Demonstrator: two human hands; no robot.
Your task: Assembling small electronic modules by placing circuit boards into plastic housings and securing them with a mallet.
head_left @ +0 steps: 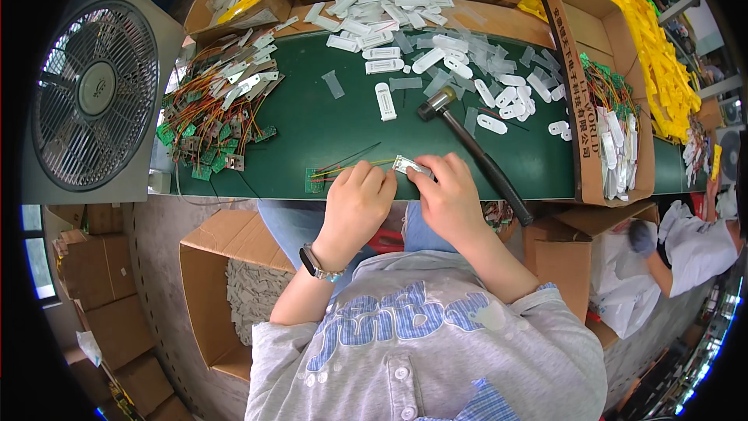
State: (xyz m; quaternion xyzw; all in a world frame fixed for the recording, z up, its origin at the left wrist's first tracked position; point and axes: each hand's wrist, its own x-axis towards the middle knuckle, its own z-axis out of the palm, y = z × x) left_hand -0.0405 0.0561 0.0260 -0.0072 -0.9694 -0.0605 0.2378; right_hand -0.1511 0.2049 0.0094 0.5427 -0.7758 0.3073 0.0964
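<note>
At the near edge of the green worktop (327, 129), the left hand (354, 201) lay curled with its fingers pressed down on a set of thin coloured wires (351, 164) that ran from a small green circuit board (314, 179). Just beside it, the right hand (448, 195) was closed in a pinch on a small white plastic casing (407, 164), where the wires ended. Just beyond the right hand, a black-handled hammer (467, 140) lay slantwise on the worktop. Farther left sat a heap of wired boards (214, 121). Along the far edge, loose white casings (436, 54) were scattered. A cardboard box (600, 86) on the right held more parts, and a box fan (93, 86) stood at the left.
</note>
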